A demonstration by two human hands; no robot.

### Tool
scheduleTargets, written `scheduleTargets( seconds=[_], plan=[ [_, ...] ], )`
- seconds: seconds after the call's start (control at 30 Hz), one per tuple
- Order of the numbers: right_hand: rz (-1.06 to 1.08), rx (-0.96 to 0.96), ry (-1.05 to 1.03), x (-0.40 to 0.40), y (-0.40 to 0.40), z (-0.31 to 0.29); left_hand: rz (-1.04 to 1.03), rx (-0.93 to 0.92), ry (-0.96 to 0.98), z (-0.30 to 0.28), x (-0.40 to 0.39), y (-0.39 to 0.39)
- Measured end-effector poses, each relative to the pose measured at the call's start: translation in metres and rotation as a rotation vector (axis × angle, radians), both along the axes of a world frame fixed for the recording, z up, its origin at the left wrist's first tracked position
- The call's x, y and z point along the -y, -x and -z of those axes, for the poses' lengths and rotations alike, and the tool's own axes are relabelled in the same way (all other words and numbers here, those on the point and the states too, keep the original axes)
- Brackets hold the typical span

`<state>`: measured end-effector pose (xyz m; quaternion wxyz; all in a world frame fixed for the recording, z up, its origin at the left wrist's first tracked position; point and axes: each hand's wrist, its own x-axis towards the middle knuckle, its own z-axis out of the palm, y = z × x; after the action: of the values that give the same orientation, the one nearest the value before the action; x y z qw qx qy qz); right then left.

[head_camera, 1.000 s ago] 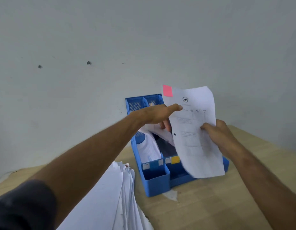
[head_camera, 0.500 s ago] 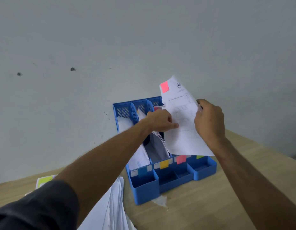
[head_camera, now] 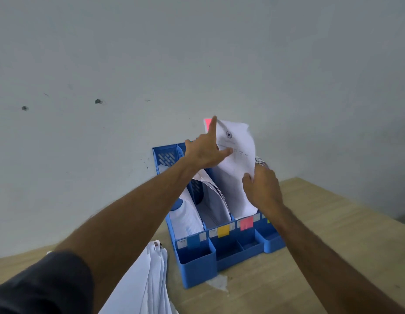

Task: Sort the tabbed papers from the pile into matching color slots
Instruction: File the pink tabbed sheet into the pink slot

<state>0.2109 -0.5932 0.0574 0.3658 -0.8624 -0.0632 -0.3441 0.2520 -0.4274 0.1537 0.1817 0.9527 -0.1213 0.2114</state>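
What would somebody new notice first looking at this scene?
Probably the white sheet with the pink tab, going into the slot marked pink of the blue file organizer against the wall. The left hand steadies it near the top, one finger raised by the tab, while the right hand holds its right edge. A pile of papers lies at the lower left.

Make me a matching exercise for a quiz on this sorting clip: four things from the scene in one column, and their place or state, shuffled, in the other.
Things
1. white printed sheet with a pink tab
2. square yellow sticky label
3. loose pile of white papers
4. left hand

Places or states
A. on the wooden table, left of the blue plastic file organizer
B. going down into the pink-labelled slot
C. index finger stretched up along the sheet
D. on the front of the second slot from the left

Pairs: 1-B, 2-D, 3-A, 4-C
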Motion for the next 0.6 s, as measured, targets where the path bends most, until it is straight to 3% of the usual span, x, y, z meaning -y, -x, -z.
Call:
scheduleTargets(
  seconds=[0.07, 0.13, 0.23, 0.47, 0.6],
  plan=[
    [0.031, 0.017, 0.098, -0.006, -0.005, 0.006, 0.009, 0.07, 0.041, -0.006, -0.001, -0.002],
    [0.038, -0.123, 0.161, -0.011, -0.008, 0.013, 0.059, 0.093, 0.056, -0.009, -0.001, -0.001],
    [0.024, -0.296, 0.175, -0.01, -0.01, 0.029, 0.073, 0.104, -0.08, -0.005, -0.005, -0.001],
    [0.165, -0.175, 0.153, 0.007, -0.005, 0.04, 0.157, -0.109, -0.232, 0.016, -0.01, -0.002],
    [0.127, -0.089, 0.094, 0.006, -0.002, 0.039, 0.207, -0.19, -0.273, 0.019, -0.015, 0.002]
  ],
)
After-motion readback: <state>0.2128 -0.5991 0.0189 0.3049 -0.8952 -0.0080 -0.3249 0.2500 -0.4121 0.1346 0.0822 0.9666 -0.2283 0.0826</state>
